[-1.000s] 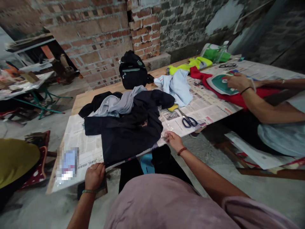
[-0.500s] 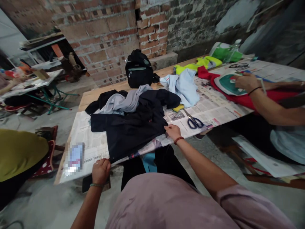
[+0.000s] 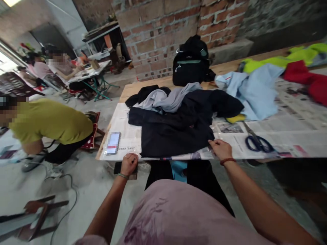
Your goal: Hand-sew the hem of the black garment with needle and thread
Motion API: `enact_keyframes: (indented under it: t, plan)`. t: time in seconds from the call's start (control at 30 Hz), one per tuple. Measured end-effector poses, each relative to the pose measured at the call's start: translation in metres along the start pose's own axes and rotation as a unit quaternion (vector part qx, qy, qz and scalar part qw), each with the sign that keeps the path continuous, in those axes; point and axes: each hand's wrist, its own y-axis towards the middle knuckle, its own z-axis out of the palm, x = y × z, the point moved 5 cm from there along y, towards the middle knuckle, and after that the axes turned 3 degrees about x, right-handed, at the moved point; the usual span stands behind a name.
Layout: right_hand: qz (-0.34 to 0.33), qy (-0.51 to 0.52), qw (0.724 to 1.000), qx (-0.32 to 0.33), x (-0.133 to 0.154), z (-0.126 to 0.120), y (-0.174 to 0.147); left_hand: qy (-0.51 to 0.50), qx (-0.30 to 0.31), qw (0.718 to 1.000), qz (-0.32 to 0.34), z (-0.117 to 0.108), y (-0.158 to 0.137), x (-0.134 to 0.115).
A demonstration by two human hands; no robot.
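Note:
A black shirt (image 3: 176, 134) lies spread on the newspaper-covered table (image 3: 122, 119), its hem along the front edge. My right hand (image 3: 221, 148) pinches the shirt's right hem corner between thumb and fingers. At the table edge, just beside the left hem corner, my left hand (image 3: 129, 164) is closed with curled fingers; whether cloth is in them is hidden. A grey garment (image 3: 166, 100) is bunched on the shirt's far side. Dark-handled scissors (image 3: 258, 143) lie right of my right hand, their blades near a yellow item (image 3: 235, 118).
A phone (image 3: 113, 143) rests near the table's left corner. Behind the clothes stands a black backpack (image 3: 191, 63). Light blue cloth (image 3: 255, 90), red cloth (image 3: 310, 80) and neon yellow cloth (image 3: 278, 58) lie to the right. A person in a yellow-green top (image 3: 53, 119) sits at left.
The view has swung left, so the co-worker's hand with the iron is out of frame. My right hand still holds the hem; my left hand now appears slightly apart from the corner.

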Motion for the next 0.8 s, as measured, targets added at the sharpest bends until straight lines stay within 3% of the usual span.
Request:
enact_keyframes:
  t: [0.23, 0.57, 0.7, 0.8]
  plan:
    - [0.021, -0.014, 0.999, 0.024, 0.001, -0.001, -0.006, -0.081, -0.054, 0.992, -0.084, -0.003, -0.006, -0.003]
    - [0.031, -0.049, 0.997, 0.047, 0.006, -0.001, -0.012, -0.107, 0.002, 0.992, -0.062, 0.008, -0.008, -0.009]
    - [0.042, -0.057, 0.996, 0.052, 0.005, 0.0, -0.012, -0.135, -0.03, 0.985, -0.107, 0.007, -0.012, -0.005]
    - [0.044, -0.056, 0.996, 0.052, 0.003, 0.0, -0.012, -0.14, -0.055, 0.983, -0.103, 0.004, -0.015, -0.01]
